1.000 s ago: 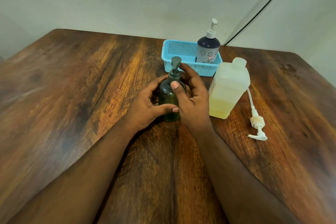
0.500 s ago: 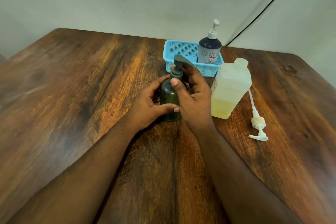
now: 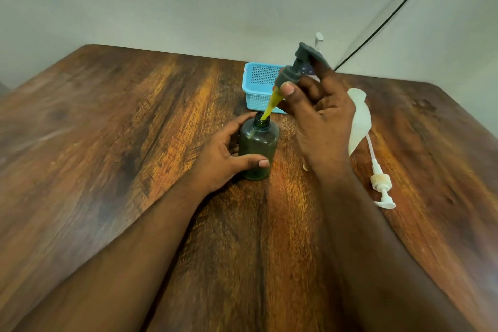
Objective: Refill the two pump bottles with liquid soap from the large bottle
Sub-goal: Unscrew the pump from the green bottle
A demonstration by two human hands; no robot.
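The left hand (image 3: 221, 153) is curled around the small dark green see-through plastic bottle (image 3: 258, 147). The fingers go behind the bottle and the thumb lies across its front, low down. The bottle stands straight up on the brown wooden table (image 3: 107, 143), with its open neck pointing up.

The right hand (image 3: 318, 116) is up in the air, above and to the right of the left hand. Its thumb and fingers pinch the round collar of the dark grey plastic pump top (image 3: 295, 67). The other fingers are loosely spread behind it. The pump top is out of the bottle and tilted. Its flat spout end points up and to the right. Its thin tube (image 3: 272, 105), yellow with soap, slants down and to the left. The low end of the tube is at the bottle's mouth, just inside or just at the rim; it is hard to tell which.

Behind the right hand sits a small light blue plastic basket (image 3: 260, 86) with holes in its sides. A dark bottle with a white pump (image 3: 318, 39) stands in it, mostly hidden by the hand.

Just to the right of the right hand is the big cloudy white plastic bottle (image 3: 359, 121), partly hidden by the wrist. Its cap end points up and away. A white pump with a long tube (image 3: 380, 180) lies flat on the table beside the right arm, its tube pointing back toward the big bottle.
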